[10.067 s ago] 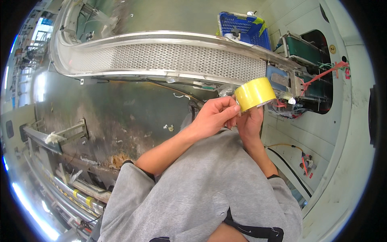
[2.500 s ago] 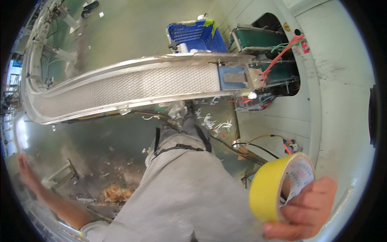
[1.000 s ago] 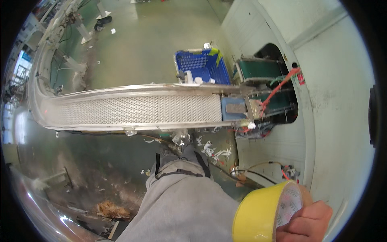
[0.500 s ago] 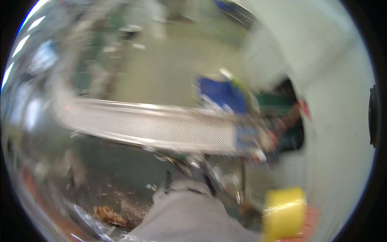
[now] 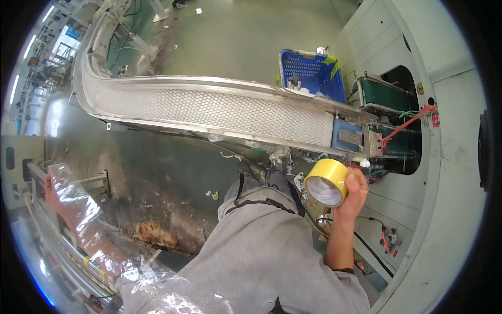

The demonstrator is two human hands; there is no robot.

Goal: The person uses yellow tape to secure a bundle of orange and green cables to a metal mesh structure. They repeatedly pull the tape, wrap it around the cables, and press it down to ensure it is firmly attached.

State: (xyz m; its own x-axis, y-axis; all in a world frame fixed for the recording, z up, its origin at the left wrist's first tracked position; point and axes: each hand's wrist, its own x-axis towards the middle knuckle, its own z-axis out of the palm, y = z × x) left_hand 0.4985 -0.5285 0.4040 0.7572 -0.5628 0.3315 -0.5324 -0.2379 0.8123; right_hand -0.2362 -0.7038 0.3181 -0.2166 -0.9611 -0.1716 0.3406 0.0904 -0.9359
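Note:
My right hand (image 5: 356, 192) is closed on a roll of yellow tape (image 5: 328, 169), held up just in front of the conveyor's near edge. The roll's open core and pale inner ring face me. Far to the left, my left hand (image 5: 49, 187) is partly seen, closed at the edge of a sheet of clear plastic film (image 5: 78, 201). The shiny film hangs along my left forearm and trails down to my clothing. Its fingertips are small and partly hidden by the film.
A conveyor (image 5: 209, 107) with a pale mesh belt crosses ahead and curves away at left. Beyond it stands a blue crate (image 5: 308, 70). A pale machine housing (image 5: 455, 131) rises at right, with red cord (image 5: 402, 128) at its opening. Metal rails (image 5: 68, 246) run at lower left.
The view has shifted and steadied from a blur. The yellow tape roll in my right hand is now higher in view, nearer the conveyor. My left hand and the film now show clearly.

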